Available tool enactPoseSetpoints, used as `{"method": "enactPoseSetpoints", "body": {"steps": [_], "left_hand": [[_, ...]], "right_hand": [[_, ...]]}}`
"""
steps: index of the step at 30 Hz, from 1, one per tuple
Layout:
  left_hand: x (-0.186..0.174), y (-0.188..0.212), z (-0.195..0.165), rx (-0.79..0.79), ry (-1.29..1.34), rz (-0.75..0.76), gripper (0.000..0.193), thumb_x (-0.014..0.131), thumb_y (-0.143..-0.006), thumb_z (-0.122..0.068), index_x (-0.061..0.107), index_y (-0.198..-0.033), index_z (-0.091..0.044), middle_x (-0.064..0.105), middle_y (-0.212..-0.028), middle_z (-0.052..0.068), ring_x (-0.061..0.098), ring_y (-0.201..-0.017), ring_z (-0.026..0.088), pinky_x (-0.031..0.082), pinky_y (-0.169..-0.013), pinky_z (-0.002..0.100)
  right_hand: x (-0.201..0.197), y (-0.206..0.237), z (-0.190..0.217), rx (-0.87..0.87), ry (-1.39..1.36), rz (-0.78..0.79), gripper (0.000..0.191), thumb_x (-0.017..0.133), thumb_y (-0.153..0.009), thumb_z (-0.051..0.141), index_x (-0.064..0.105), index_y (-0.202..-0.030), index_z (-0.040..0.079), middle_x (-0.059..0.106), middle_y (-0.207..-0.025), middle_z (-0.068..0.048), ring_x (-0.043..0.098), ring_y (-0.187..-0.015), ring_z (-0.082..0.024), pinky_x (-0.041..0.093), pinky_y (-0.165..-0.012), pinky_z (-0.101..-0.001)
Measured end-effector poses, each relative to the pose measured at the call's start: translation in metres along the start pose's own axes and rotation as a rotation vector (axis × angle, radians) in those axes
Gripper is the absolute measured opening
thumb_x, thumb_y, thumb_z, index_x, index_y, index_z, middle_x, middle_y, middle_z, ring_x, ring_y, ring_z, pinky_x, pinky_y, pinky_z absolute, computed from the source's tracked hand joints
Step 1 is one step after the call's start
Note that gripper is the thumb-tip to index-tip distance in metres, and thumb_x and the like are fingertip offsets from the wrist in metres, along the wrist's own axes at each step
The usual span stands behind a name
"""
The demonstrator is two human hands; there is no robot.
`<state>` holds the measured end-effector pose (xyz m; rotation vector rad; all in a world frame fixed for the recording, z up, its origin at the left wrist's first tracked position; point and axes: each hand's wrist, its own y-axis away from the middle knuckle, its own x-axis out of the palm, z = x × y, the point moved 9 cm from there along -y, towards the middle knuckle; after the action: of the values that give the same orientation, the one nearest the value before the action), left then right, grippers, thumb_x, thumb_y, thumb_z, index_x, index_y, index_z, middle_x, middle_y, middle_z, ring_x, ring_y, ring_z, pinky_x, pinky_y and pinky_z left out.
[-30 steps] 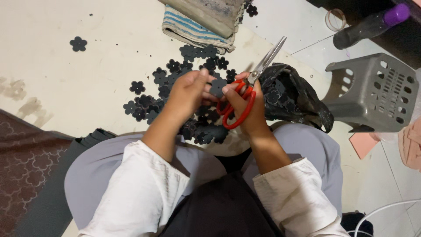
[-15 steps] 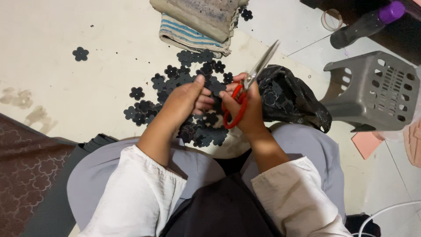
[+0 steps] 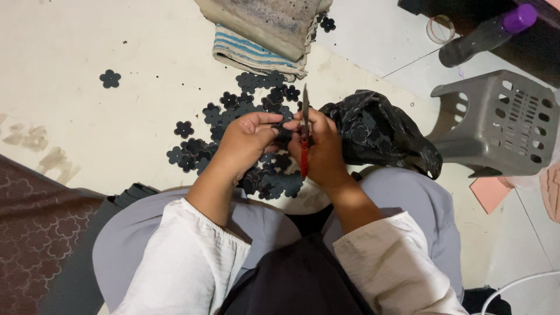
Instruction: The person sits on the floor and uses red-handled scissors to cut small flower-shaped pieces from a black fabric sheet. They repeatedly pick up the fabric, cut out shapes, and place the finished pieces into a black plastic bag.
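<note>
While seated over floor: both hands meet above the pile.
Right hand [image 3: 322,153]: closed around red-handled scissors [image 3: 304,131], blades pointing far.
Left hand [image 3: 248,143]: pinching dark flower cutout [image 3: 284,135] beside the blades.
Pile: flower cutouts [image 3: 248,105] beneath hands.
Right: black bag [image 3: 379,131], grey basket [image 3: 501,125].

A grey plastic stool [image 3: 496,125] lies tipped on its side on the pale floor [image 3: 87,116]; a dark bottle with a purple cap [image 3: 484,35] rests beyond it, near a roll of clear tape [image 3: 440,28]; a striped folded cloth [image 3: 256,55] sits under a worn sack [image 3: 268,20]; a patterned maroon mat [image 3: 32,233] edges the frame.
</note>
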<state>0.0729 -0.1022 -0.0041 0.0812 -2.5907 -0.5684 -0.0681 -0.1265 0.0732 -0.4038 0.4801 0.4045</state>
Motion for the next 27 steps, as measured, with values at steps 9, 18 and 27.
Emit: {"method": "enactPoseSetpoints", "body": {"steps": [9,18,27], "left_hand": [[0.001,0.001,-0.015,0.081,-0.064,0.022,0.037,0.056,-0.094,0.0,0.063,-0.13,0.0,0.077,-0.106,0.005,0.068,-0.085,0.008,0.055,-0.072,0.02],[0.003,-0.002,-0.016,0.254,-0.139,-0.007,0.035,0.07,-0.092,-0.013,0.063,-0.123,-0.001,0.069,-0.096,0.001,0.063,-0.079,0.004,0.051,-0.068,0.02],[-0.01,-0.009,-0.009,0.167,-0.084,-0.058,0.028,0.064,-0.098,-0.028,0.069,-0.112,-0.004,0.066,-0.086,-0.003,0.056,-0.071,0.004,0.049,-0.064,0.02]], "right_hand": [[0.002,0.0,-0.034,0.327,-0.477,-0.083,0.032,0.064,-0.101,0.002,0.043,-0.125,0.003,0.068,-0.097,-0.01,0.068,-0.082,-0.014,0.059,-0.072,-0.0277],[0.014,0.003,-0.037,0.402,-0.617,0.001,0.037,0.062,-0.097,0.0,0.039,-0.126,0.005,0.065,-0.087,-0.006,0.066,-0.069,-0.013,0.057,-0.06,-0.0281],[0.018,0.006,-0.041,0.404,-0.627,0.008,0.037,0.064,-0.097,0.0,0.04,-0.125,0.004,0.066,-0.086,-0.005,0.066,-0.069,-0.012,0.056,-0.059,-0.0279]]}}
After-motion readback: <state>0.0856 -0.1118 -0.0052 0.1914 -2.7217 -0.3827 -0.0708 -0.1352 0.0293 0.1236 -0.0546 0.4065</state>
